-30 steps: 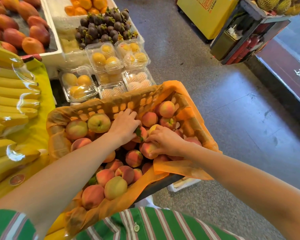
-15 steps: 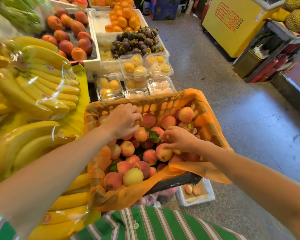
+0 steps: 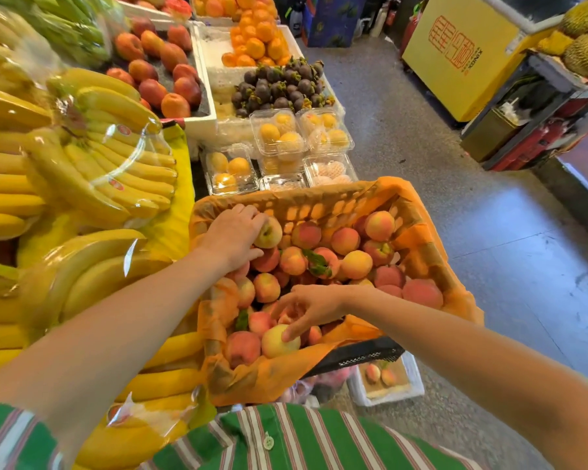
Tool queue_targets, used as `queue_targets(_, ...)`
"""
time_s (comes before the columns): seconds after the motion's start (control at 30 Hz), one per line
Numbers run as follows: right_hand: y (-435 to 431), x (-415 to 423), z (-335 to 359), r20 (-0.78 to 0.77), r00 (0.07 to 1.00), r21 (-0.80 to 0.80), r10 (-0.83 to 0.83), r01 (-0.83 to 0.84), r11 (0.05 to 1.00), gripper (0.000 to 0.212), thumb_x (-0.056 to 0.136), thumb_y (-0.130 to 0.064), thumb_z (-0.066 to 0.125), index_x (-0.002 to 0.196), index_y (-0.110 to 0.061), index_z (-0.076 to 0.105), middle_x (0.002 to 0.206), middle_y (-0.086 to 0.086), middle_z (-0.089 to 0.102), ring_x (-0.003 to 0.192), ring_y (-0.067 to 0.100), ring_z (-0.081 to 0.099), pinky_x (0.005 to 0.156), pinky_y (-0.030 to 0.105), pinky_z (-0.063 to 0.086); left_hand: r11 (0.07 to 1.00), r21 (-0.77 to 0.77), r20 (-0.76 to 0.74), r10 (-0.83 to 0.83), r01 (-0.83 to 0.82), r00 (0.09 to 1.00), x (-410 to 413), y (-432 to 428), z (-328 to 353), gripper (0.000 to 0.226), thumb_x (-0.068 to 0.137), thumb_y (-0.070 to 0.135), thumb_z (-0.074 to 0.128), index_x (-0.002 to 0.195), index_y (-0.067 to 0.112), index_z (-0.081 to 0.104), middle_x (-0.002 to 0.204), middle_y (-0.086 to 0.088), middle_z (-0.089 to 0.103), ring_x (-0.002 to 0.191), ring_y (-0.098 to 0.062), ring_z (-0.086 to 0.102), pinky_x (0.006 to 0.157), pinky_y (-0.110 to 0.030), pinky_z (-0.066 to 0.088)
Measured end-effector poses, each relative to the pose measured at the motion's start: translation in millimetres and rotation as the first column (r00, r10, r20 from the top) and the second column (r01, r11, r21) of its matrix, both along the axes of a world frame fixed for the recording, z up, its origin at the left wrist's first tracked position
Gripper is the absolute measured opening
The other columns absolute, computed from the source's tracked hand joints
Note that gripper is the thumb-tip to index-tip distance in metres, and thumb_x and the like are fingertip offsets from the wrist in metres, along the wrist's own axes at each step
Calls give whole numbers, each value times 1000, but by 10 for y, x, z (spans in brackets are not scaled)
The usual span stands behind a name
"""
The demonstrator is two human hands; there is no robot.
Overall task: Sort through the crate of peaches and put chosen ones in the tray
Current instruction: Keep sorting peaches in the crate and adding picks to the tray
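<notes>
A crate (image 3: pixel 421 228) lined with orange paper holds several peaches. My left hand (image 3: pixel 233 234) is at the crate's far left corner, its fingers and thumb curled round a yellowish peach (image 3: pixel 269 233). My right hand (image 3: pixel 314 305) reaches over the near left part of the pile. Its fingers point down and the tips touch a pale yellow peach (image 3: pixel 276 342); a pink peach (image 3: pixel 291 315) lies just under the hand. Below the crate's near right corner, a white foam tray (image 3: pixel 411 378) on the floor holds two small peaches (image 3: pixel 380 374).
Wrapped banana bunches (image 3: pixel 82 157) fill the stand to the left. Clear clamshell boxes of yellow fruit (image 3: pixel 279 140) stand just beyond the crate, with mangosteens (image 3: pixel 279 86) and oranges behind. Grey floor (image 3: pixel 489 266) lies to the right, with a yellow cabinet (image 3: pixel 455 56) farther off.
My right hand has come back from the middle of the pile to the near left side. My left hand has shifted to the far left corner and taken hold of a yellowish peach. The view has tilted up.
</notes>
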State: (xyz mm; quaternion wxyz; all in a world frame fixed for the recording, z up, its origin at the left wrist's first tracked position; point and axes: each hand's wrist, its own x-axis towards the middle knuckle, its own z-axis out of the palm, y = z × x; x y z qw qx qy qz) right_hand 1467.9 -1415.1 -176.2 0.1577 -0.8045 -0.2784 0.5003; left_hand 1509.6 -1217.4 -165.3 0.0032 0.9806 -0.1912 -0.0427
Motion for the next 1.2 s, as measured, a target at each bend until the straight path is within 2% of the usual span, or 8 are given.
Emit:
queue_targets(0.2, 42, -34, -39, 43, 995, -119, 95, -89, 989, 80, 71, -61, 74, 137, -25, 47, 130, 3, 36, 121, 25, 37, 96, 37, 40, 998, -39, 4, 40, -40, 999, 101, -71, -89, 72, 75, 43, 77, 134, 16, 45, 116, -8, 49, 100, -26, 56, 78, -37, 53)
queue_targets(0.3, 8, -53, -9, 63, 995, -42, 82, -79, 996, 64, 78, -48, 75, 132, -22, 52, 135, 10, 37, 124, 28, 35, 96, 36, 38, 998, -46, 42, 35, -34, 998, 125, -87, -124, 71, 72, 37, 80, 130, 13, 48, 116, -9, 47, 98, -27, 56, 75, -38, 52)
queue_targets(0.5, -200, 20, 24, -137, 962, 156, -236, 256, 954, 45, 79, -33, 79, 118, -22, 59, 119, -5, 57, 108, 12, 54, 91, 32, 46, 976, -215, 2, -15, 15, 1000, 188, 27, -223, 75, 68, 35, 82, 132, 15, 49, 116, -6, 49, 105, -24, 52, 85, -39, 53)
queue_targets(0.7, -522, 134, 193, -330, 805, 270, -493, 581, 768, 50, 80, -17, 78, 123, -17, 53, 130, 9, 54, 115, 23, 59, 96, 38, 52, 899, -439, -119, -64, 6, 991, 175, -32, -180, 67, 68, 47, 80, 123, 19, 54, 115, -3, 60, 106, -22, 54, 91, -35, 45)
queue_targets(0.83, -716, 126, 266, -471, 691, 295, -549, 710, 640, 52, 79, -10, 74, 125, -15, 49, 128, 16, 50, 107, 24, 61, 83, 28, 53, 729, -645, -401, -69, -229, 913, 101, -163, -7, 61, 71, 43, 81, 122, 25, 55, 110, 12, 52, 103, -11, 50, 81, -24, 44)
queue_targets(0.93, -826, 72, 340, -607, 570, 285, -554, 806, 518, 53, 80, -8, 71, 126, -14, 45, 121, 13, 56, 102, 23, 63, 79, 30, 55, 416, -695, -706, -242, -586, 666, 6, -269, 64, 54, 76, 31, 79, 124, 21, 57, 116, 3, 57, 99, -11, 59, 74, -22, 51)
queue_targets(1.1, -1032, 8, 317, -796, 352, 211, -493, 924, 319, 71, 73, -28, 78, 136, -13, 47, 129, 17, 51, 112, 28, 53, 90, 42, 44, 78, -417, -784, -535, -905, 315, -37, -415, 11, 69, 70, 36, 63, 133, 9, 49, 126, -22, 56, 101, -34, 63, 78, -38, 57)
queue_targets(1.2, -1098, -7, 324, -825, 282, 185, -490, 954, 237, 74, 72, -38, 79, 135, -12, 51, 127, 15, 53, 103, 24, 56, 87, 38, 45, 49, -384, -767, -572, -922, 289, -7, -503, -18, 70, 74, 43, 61, 134, 10, 48, 113, -21, 60, 90, -30, 63, 68, -32, 55)
